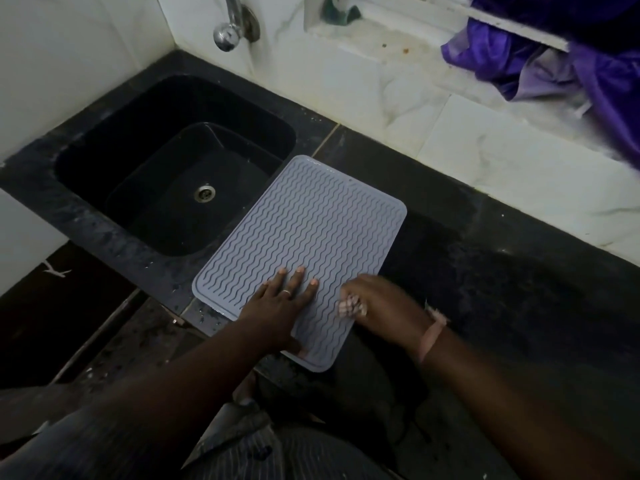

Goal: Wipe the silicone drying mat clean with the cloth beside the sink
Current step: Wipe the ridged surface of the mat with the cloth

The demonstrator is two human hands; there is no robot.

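Mat (304, 233) lies under left hand (284, 299) fingers (299, 277).

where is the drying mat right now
In the head view the drying mat lies on the black counter, just right of the sink, under the left hand.

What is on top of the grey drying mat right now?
The left hand lies flat on the drying mat, fingers straight. The right hand curls at its right edge; whether it holds a cloth cannot be told. The ribbed surface is otherwise bare.
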